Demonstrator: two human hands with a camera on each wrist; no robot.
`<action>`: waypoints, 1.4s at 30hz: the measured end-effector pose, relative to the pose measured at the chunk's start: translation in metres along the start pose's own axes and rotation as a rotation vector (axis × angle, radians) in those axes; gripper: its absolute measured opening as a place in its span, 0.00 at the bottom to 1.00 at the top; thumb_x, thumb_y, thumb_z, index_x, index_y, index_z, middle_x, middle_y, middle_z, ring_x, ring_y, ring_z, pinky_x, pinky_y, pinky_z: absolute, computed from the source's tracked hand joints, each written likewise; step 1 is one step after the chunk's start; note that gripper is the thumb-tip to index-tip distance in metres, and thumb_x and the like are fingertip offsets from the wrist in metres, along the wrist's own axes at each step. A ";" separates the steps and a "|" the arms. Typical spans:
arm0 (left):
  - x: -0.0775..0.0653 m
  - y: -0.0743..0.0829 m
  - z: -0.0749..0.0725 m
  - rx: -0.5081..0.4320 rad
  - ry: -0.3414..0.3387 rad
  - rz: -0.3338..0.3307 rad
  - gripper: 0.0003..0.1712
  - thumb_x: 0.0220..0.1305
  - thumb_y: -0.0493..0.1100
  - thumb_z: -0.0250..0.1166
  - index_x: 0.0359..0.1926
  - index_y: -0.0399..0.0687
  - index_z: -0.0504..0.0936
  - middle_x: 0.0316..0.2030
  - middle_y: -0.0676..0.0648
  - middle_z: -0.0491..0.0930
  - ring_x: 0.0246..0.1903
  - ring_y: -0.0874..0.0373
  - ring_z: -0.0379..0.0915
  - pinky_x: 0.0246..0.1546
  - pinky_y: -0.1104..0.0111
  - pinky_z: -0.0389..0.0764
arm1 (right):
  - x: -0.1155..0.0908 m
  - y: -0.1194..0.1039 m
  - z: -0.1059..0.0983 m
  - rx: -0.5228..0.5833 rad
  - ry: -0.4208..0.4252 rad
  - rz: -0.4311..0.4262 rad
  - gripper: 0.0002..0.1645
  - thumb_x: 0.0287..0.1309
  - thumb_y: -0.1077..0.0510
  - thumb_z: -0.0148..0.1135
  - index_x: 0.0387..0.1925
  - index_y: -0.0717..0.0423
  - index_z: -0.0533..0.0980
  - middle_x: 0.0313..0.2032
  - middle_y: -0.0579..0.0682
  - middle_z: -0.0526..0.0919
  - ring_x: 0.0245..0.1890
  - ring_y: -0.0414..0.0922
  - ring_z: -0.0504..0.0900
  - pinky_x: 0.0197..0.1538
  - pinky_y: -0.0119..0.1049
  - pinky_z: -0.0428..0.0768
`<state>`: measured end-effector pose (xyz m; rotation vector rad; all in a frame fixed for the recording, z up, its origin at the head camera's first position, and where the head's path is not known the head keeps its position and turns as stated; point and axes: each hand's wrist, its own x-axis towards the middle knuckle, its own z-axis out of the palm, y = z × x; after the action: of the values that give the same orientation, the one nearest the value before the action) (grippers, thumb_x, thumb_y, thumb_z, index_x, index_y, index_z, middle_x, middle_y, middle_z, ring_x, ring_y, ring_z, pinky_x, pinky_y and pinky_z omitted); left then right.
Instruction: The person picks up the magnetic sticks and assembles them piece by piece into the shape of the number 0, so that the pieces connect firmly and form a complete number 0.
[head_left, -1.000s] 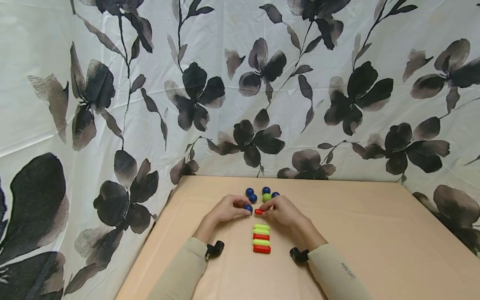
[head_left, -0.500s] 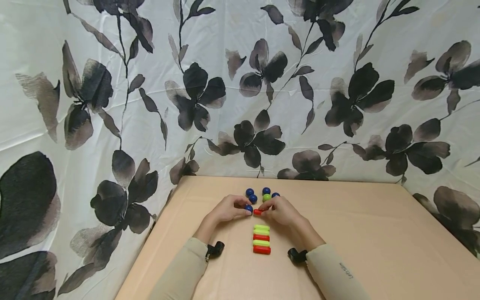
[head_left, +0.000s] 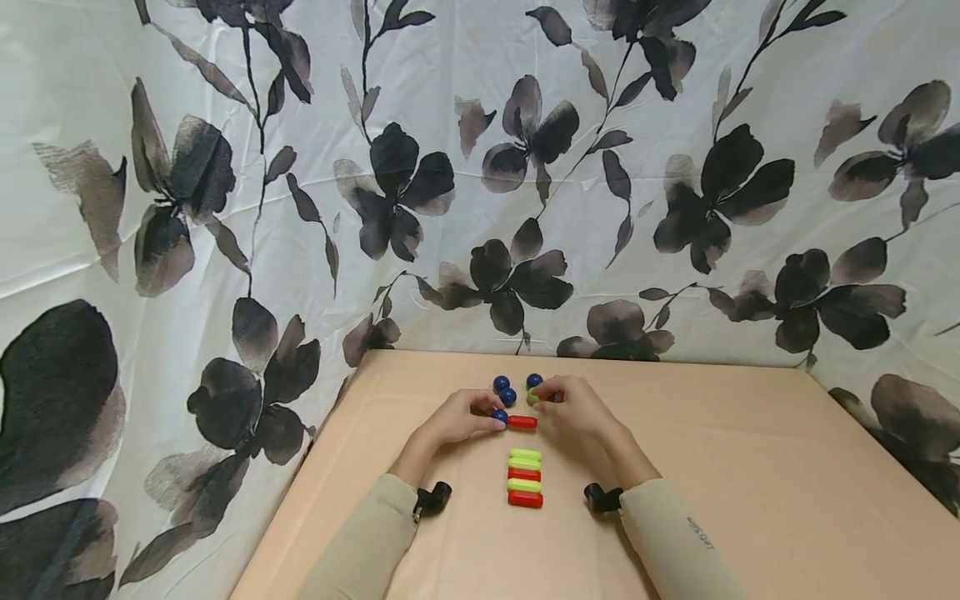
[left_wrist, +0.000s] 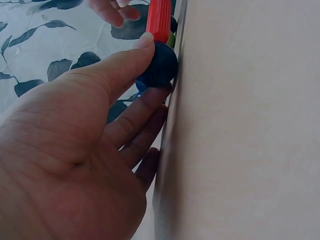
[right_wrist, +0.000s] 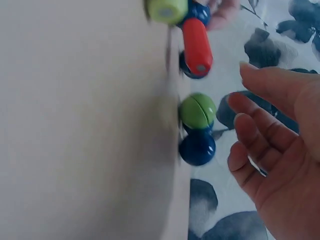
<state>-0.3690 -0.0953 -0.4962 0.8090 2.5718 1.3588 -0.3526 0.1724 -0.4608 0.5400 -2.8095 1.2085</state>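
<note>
My left hand (head_left: 459, 417) pinches a blue ball (left_wrist: 159, 67) between its thumb and fingers, low over the table. From that ball a red rod (head_left: 522, 422) points to the right, its near end touching the ball. My right hand (head_left: 576, 407) has let the rod's far end stand free and hovers by a green ball (right_wrist: 197, 111). In the right wrist view its fingers are spread apart and hold nothing. A blue ball (right_wrist: 197, 148) sits beside the green one. The right fingers partly cover the green ball in the head view.
Two blue balls (head_left: 507, 397) lie just beyond my left hand, and another blue ball (head_left: 534, 381) lies at the back. Closer to me, several yellow-green and red rods (head_left: 525, 474) lie in a row on the table (head_left: 735, 467). A flowered cloth (head_left: 450, 208) hangs behind.
My right hand has released the red rod and moved up and slightly right, toward the green ball. The rod now stays against the blue ball in my left hand, which has barely moved.
</note>
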 end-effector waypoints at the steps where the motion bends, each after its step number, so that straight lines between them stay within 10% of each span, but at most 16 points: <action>1: 0.000 0.000 0.000 -0.002 0.001 -0.001 0.11 0.64 0.48 0.76 0.46 0.57 0.86 0.37 0.54 0.85 0.40 0.58 0.77 0.50 0.62 0.76 | 0.002 0.001 -0.003 -0.005 0.015 -0.013 0.13 0.63 0.61 0.72 0.49 0.53 0.88 0.41 0.50 0.86 0.38 0.48 0.75 0.41 0.36 0.75; 21: -0.001 -0.003 0.003 -0.031 0.006 -0.008 0.13 0.63 0.48 0.76 0.47 0.56 0.86 0.39 0.53 0.85 0.42 0.56 0.77 0.51 0.60 0.76 | 0.014 0.034 -0.010 -0.060 0.011 0.010 0.25 0.65 0.62 0.70 0.63 0.57 0.80 0.65 0.59 0.79 0.65 0.61 0.76 0.66 0.60 0.76; 42: -0.002 0.000 0.002 -0.045 0.013 -0.010 0.13 0.63 0.48 0.77 0.47 0.56 0.86 0.38 0.53 0.85 0.42 0.56 0.77 0.51 0.61 0.75 | 0.011 0.044 -0.010 -0.069 0.005 0.055 0.17 0.65 0.63 0.70 0.55 0.56 0.83 0.46 0.52 0.84 0.46 0.50 0.77 0.57 0.49 0.79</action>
<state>-0.3672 -0.0950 -0.4978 0.7808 2.5415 1.4190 -0.3785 0.2042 -0.4822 0.4578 -2.8677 1.1154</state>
